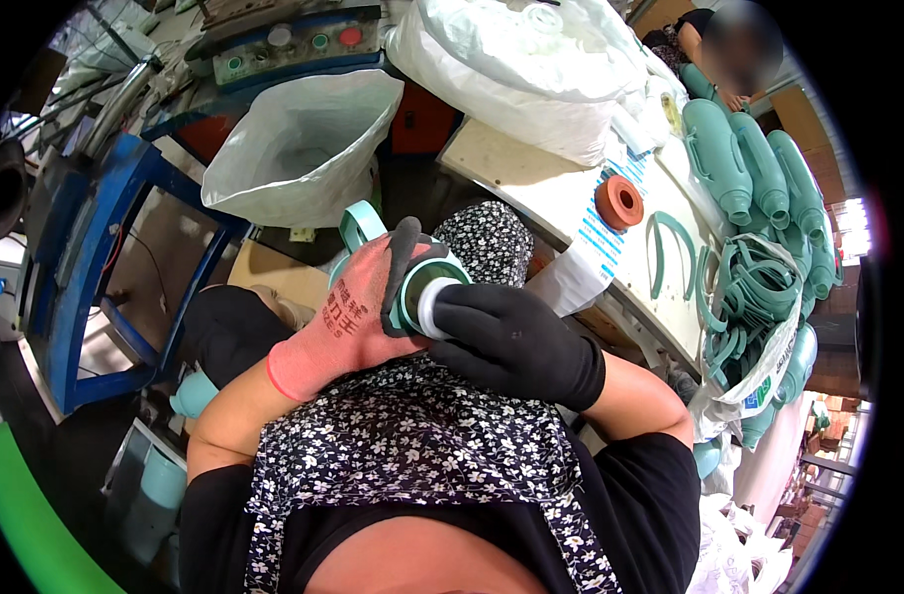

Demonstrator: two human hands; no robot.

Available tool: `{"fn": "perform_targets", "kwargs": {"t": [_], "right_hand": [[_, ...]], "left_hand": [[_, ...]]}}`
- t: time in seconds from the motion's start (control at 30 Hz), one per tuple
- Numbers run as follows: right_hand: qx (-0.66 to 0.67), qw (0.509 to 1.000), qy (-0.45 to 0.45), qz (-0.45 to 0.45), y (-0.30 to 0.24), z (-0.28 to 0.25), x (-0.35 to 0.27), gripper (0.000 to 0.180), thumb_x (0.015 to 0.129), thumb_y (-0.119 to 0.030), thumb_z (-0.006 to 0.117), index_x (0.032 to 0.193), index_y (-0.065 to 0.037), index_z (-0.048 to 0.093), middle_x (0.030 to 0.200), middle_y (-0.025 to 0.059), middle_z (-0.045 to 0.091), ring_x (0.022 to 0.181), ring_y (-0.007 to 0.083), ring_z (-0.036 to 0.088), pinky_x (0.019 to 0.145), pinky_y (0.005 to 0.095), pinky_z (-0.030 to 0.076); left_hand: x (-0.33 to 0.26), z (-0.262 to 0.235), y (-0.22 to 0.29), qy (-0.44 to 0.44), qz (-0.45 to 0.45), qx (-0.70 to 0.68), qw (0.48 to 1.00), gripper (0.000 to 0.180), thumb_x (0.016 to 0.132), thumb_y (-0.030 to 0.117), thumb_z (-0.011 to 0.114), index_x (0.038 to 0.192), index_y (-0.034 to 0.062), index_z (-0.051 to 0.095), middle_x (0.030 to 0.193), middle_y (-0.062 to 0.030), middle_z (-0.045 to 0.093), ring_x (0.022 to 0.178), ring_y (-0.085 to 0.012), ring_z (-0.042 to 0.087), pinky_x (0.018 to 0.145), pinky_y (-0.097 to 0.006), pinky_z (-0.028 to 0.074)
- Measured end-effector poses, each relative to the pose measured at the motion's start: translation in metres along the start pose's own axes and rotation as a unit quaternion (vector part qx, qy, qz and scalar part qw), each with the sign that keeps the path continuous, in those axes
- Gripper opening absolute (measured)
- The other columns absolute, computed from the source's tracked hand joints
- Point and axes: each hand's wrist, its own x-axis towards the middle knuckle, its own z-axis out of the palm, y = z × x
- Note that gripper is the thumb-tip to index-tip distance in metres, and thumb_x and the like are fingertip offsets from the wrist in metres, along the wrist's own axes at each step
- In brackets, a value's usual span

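Observation:
My left hand [358,302], in a pink and grey work glove, is wrapped round a pale green plastic bottle body [448,267] above my lap. A loop handle [358,224] of the same green sticks up beyond the fingers. The bottle's open mouth is turned toward my right hand [502,332], which wears a black glove. Its fingers pinch a white ring [430,309] at the rim of that mouth. Whether the ring sits in the opening or just against it, I cannot tell. Most of the bottle is hidden behind both gloves.
A pale table [660,307] on the right bears an orange tape roll [619,203], green strips [660,252] and a bag of green handles [754,292]. Several green bottles [714,158] lie beyond, near another person. A white sack [294,148] stands ahead; a blue metal frame [76,327] is left.

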Motion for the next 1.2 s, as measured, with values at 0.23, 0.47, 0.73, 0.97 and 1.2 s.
{"fn": "perform_targets", "kwargs": {"t": [0.23,0.47,0.73,0.97,1.2], "right_hand": [[-0.034,0.994,-0.093,0.039,0.022,0.005,-0.010,0.030,0.071,-0.002,0.063,0.100,-0.003,0.057,0.089,0.0146,0.056,0.077,0.0342,0.058,0.068,0.0415,0.049],[-0.024,0.966,-0.251,0.064,0.036,0.003,-0.042,0.019,0.077,-0.006,0.059,0.095,-0.001,0.058,0.092,0.0161,0.058,0.081,0.0318,0.061,0.069,0.0393,0.051],[-0.025,0.992,-0.124,0.009,0.058,0.010,-0.079,0.008,0.078,-0.011,0.058,0.079,-0.003,0.061,0.077,0.0147,0.062,0.071,0.0312,0.063,0.063,0.0394,0.052],[-0.026,0.987,-0.129,0.089,0.046,-0.005,-0.110,0.012,0.080,-0.012,0.057,0.083,-0.001,0.061,0.084,0.0173,0.061,0.081,0.0332,0.062,0.068,0.0414,0.052],[-0.122,0.883,0.268,0.364,0.117,-0.039,-0.197,0.027,0.077,-0.005,0.065,0.103,-0.004,0.062,0.106,0.0146,0.062,0.104,0.0329,0.056,0.088,0.0422,0.047]], "left_hand": [[-0.001,0.011,0.004,-0.066,0.002,0.035,0.997,0.080,0.064,0.033,0.081,0.129,0.0029,0.046,0.122,-0.0157,0.055,0.114,-0.0371,0.050,0.100,-0.047,0.037],[0.018,0.025,0.005,-0.182,0.047,0.016,0.982,0.068,0.066,0.033,0.079,0.120,0.0010,0.053,0.122,-0.0180,0.055,0.116,-0.0364,0.050,0.103,-0.048,0.037],[0.043,0.043,0.011,-0.253,0.103,0.032,0.962,0.073,0.061,0.030,0.082,0.119,-0.0002,0.051,0.121,-0.0180,0.055,0.117,-0.0365,0.050,0.104,-0.049,0.036],[0.049,0.010,-0.030,-0.056,-0.089,0.183,0.977,0.060,0.071,0.026,0.074,0.121,-0.0009,0.053,0.122,-0.0200,0.054,0.117,-0.0363,0.050,0.102,-0.044,0.038],[-0.060,-0.024,-0.152,-0.049,-0.313,0.138,0.938,0.036,0.092,0.019,0.052,0.122,-0.0003,0.055,0.121,-0.0186,0.059,0.111,-0.0285,0.056,0.095,-0.038,0.044]]}}
